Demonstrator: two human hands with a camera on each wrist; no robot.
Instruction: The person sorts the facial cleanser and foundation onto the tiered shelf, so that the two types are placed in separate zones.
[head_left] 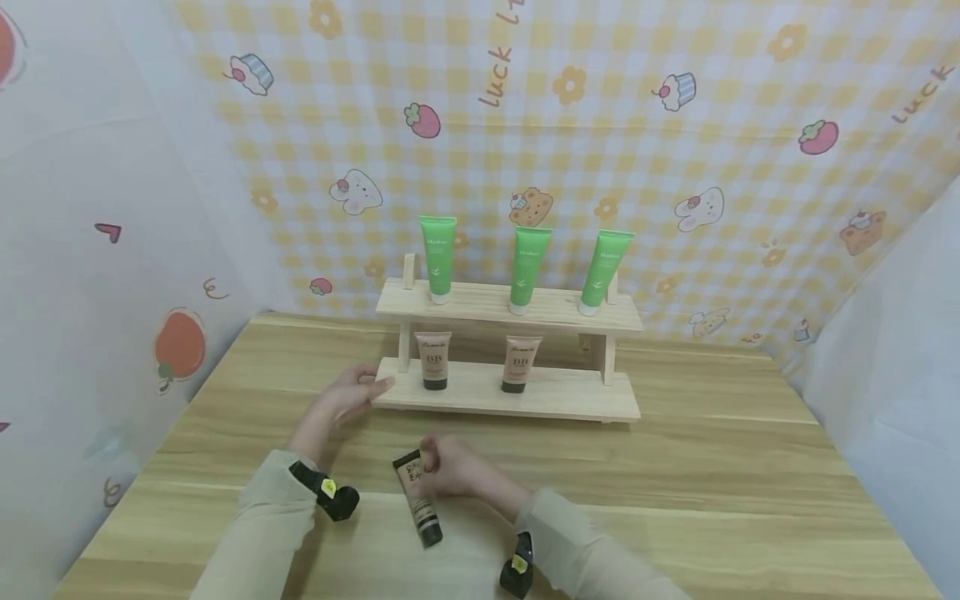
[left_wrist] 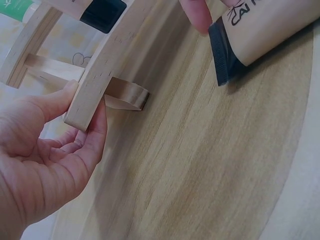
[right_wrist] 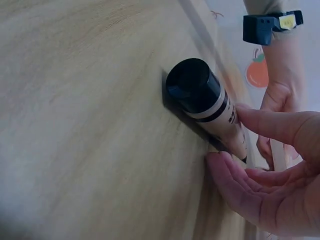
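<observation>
My left hand (head_left: 348,396) pinches the left end of the lower board of a two-tier wooden shelf (head_left: 570,404). In the left wrist view, the thumb lies on top of the board and the fingers are beneath it. In front of the shelf, a beige cosmetic tube (head_left: 415,493) with a black cap lies slanted, low at the tabletop. My right hand (head_left: 457,467) holds it by the middle, with the thumb on one side and fingers on the other, as the right wrist view shows. The tube's black flat end (left_wrist: 222,57) points towards the shelf.
Two beige BB cream tubes, a left one (head_left: 433,362) and a right one (head_left: 519,365), stand on the lower board. Green tubes (head_left: 528,271) stand along the upper board. A checked cloth (head_left: 600,167) hangs behind the wooden table (head_left: 712,467).
</observation>
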